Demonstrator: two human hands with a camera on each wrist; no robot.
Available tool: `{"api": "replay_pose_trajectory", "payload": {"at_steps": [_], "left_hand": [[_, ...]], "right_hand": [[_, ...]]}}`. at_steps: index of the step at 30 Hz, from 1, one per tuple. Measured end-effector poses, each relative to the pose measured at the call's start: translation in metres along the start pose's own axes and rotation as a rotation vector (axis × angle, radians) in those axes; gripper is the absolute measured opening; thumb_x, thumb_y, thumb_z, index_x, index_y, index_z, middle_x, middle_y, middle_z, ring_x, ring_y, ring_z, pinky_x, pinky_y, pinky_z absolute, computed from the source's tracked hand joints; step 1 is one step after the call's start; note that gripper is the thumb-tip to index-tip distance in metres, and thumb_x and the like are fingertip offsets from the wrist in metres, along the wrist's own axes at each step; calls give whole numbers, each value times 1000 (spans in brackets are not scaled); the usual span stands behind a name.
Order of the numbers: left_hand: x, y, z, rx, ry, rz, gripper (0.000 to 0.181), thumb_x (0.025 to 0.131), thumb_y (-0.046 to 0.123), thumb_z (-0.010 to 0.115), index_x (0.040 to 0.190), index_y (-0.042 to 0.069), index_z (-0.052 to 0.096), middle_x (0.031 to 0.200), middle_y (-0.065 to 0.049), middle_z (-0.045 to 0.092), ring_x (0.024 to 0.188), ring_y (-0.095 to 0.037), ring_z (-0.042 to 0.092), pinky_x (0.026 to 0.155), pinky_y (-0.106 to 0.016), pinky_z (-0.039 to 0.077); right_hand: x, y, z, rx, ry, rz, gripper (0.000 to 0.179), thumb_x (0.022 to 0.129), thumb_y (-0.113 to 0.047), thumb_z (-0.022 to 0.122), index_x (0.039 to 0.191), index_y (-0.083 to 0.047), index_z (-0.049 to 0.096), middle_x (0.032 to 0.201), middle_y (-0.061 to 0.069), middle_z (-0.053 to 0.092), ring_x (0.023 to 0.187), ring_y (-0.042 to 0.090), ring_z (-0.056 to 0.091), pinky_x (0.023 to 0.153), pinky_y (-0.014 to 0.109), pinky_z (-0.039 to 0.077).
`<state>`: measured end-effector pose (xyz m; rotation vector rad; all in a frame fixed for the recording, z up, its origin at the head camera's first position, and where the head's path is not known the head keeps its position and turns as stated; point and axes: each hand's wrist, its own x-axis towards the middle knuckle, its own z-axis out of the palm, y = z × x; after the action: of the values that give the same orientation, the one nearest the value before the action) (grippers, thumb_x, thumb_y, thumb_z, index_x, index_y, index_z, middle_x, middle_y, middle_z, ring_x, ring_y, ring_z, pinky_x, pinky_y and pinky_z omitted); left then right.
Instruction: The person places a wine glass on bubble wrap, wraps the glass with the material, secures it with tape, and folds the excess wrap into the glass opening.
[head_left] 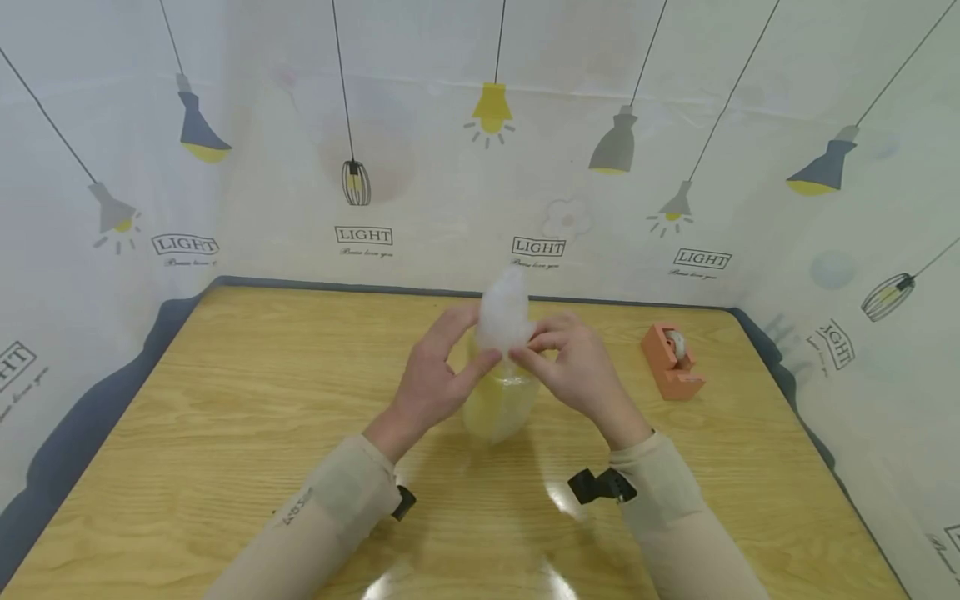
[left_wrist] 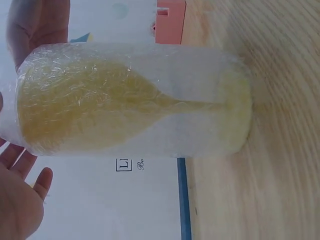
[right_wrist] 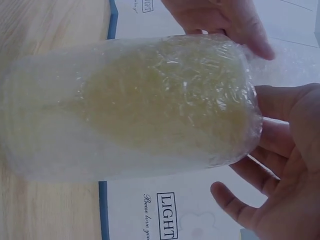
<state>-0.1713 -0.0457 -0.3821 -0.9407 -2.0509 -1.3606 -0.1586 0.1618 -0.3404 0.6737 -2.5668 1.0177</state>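
Observation:
A yellow stemmed glass (left_wrist: pixel 90 107), wrapped in clear bubble wrap (head_left: pixel 504 310), stands upright on the table in front of me. Extra wrap rises above the glass's rim as a loose sleeve. On its left side my left hand (head_left: pixel 429 375) holds that sleeve, thumb at the front and fingers towards the back. My right hand (head_left: pixel 581 367) pinches the wrap from the right, just above the rim. Wrapped bowl, thin stem and round foot all show in the left wrist view. In the right wrist view, the wrap hides some of the right hand's fingertips.
An orange tape dispenser (head_left: pixel 678 383) with a roll of clear tape stands on the right part of the wooden table (head_left: pixel 285 375). Behind the table hangs a pale cloth backdrop (head_left: pixel 420 108) printed with lamps.

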Motion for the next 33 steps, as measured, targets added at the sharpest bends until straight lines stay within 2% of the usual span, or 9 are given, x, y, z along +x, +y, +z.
{"api": "replay_pose_trajectory", "payload": {"at_steps": [4,8,11,14,17,21,24,29,33], "left_hand": [[2,0,-2,-16,-4,12,48,104,41,61,132,2,67,135,-11,65,126,-26,61,107,-41,52],[4,3,-3,-18,-3,25,34,99,20,72,125,-1,71,130,-12,67,121,-27,63,102,-40,55],[5,4,-4,-6,0,40,33,91,6,77,123,-2,73,128,-13,68,118,-28,64,100,-41,56],[5,4,-6,13,-1,49,32,90,6,78,121,-2,73,126,-13,69,117,-28,64,100,-41,56],[5,4,-7,24,-7,53,30,90,7,78,119,-2,74,123,-13,69,115,-28,64,100,-41,55],[4,3,-8,31,-15,60,28,90,7,78,117,-2,75,119,-13,70,113,-29,63,99,-42,54],[4,3,-9,39,-22,68,28,90,7,78,117,-2,76,118,-13,71,112,-29,63,98,-43,54],[4,2,-11,54,-42,74,28,90,8,78,117,0,76,116,-13,72,111,-29,64,98,-44,54],[4,2,-14,65,-54,73,28,89,8,78,116,0,77,113,-12,73,108,-28,66,95,-46,54]], "right_hand": [[-2,1,4,-31,30,-32,19,88,-17,83,82,1,81,91,12,76,94,29,64,80,45,57],[-5,2,7,-38,83,-59,19,86,-17,85,83,1,80,97,14,78,94,30,66,76,44,57],[-7,3,11,-27,127,-58,18,84,-16,86,82,0,80,101,14,78,93,30,68,73,44,57],[-9,4,13,-4,165,-39,19,82,-15,88,86,1,79,106,15,78,95,31,71,77,45,60],[-9,4,13,75,178,-2,30,80,-9,89,103,4,75,113,19,75,98,33,73,85,45,63],[-9,5,8,165,151,10,69,80,-1,88,141,0,57,135,20,65,99,35,74,89,45,62],[-8,6,3,176,118,-39,86,81,1,86,156,-7,44,148,19,57,100,36,74,88,46,62],[-8,7,-1,161,81,-129,77,85,1,82,153,-6,48,146,20,59,102,38,74,85,46,63],[-8,7,-3,180,53,-159,70,86,1,79,150,-4,52,142,21,62,102,39,73,85,48,63]]}}
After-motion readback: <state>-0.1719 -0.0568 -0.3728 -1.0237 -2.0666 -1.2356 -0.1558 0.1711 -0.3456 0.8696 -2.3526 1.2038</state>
